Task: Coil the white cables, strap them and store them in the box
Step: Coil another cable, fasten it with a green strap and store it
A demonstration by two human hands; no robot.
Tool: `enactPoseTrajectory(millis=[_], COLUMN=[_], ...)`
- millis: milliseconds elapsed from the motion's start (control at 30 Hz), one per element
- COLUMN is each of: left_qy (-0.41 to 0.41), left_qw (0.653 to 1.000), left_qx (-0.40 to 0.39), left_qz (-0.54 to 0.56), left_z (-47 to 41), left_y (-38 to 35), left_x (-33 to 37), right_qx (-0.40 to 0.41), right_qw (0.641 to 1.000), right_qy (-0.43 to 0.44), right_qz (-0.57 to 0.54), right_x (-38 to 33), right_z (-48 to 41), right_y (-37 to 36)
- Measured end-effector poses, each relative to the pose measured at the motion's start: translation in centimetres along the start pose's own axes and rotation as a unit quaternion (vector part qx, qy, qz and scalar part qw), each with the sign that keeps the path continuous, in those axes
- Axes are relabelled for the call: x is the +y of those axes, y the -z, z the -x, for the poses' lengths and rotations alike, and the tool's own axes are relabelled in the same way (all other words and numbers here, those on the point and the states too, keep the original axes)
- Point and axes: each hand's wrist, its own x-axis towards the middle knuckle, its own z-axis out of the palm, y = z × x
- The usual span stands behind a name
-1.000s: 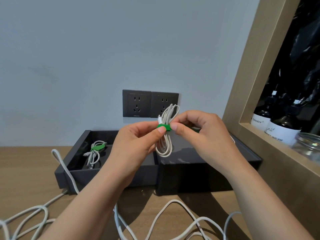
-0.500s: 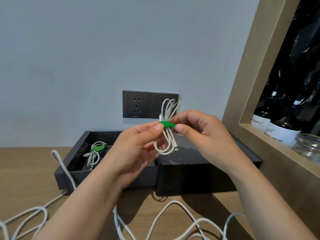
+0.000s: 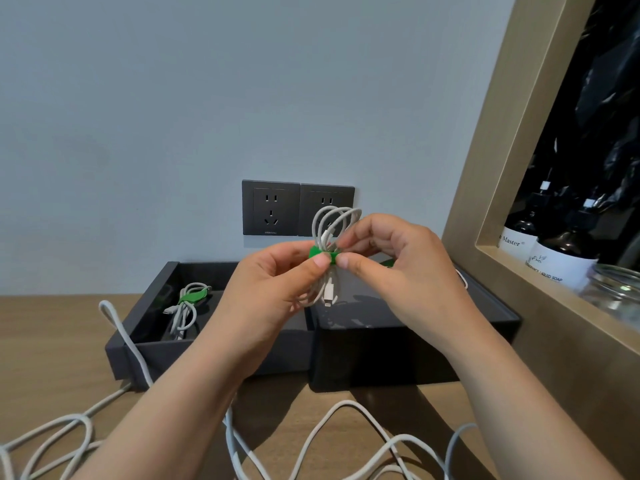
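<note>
Left hand: my left hand grips the coiled white cable at its waist, thumb pressed onto the green strap.
Right hand: my right hand pinches the other side of the strap between thumb and forefinger; the two hands meet at the bundle.
Task item location: the coil is held in the air above the dark box, in front of the wall sockets; its connector hangs below the strap.
Stored so far: one strapped cable lies inside the box.
Outstanding: loose white cables sprawl across the wooden table, one draped over the box's front left corner.
Strap closure: I cannot tell whether it is fastened; my thumbs cover the join.
Risk 1: if I release before the strap holds, the loops are likely to spring open.
Risk 2: the strap grips a narrow waist, so a slack wrap could let loops slide out.
Risk 3: the draped cable could drag the box if it is pulled carelessly.
Risk 4: the dangling connector could snag on the box wall when lowered.
Legible writing: "Master" on the far bottle; "LIQUID SOAP" on the near bottle.
Illegible: the line above "LIQUID SOAP" and the small print on the left socket.
</note>
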Motion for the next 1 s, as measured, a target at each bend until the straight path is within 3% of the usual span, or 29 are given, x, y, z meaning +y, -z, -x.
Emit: enactPoseTrajectory(millis=[233,400,700,1000], left_qy=[-0.028,-0.013,0.041,0.015], left_qw=[0.998,0.998,0.992,0.999], left_qx=[0.029,0.013,0.007,-0.011], left_qz=[0.038,0.063,0.122,0.028], left_z=[0.15,-0.03,-0.1,0.05], left_y=[-0.37,0.04,0.02,0.14], left_x=[0.23,0.33,0.57,0.52], right_qx=[0.018,0.0,-0.011,-0.007], right_qw=[0.999,0.998,0.992,0.99], right_qy=[0.007,-0.031,-0.063,-0.054], right_qz=[0.035,-0.058,-0.112,-0.129], right_x=[-0.27,0.06,0.16,0.38], right_z=[0.0,-0.11,-0.21,-0.19], right_y=[0.04,0.56,0.69,0.74])
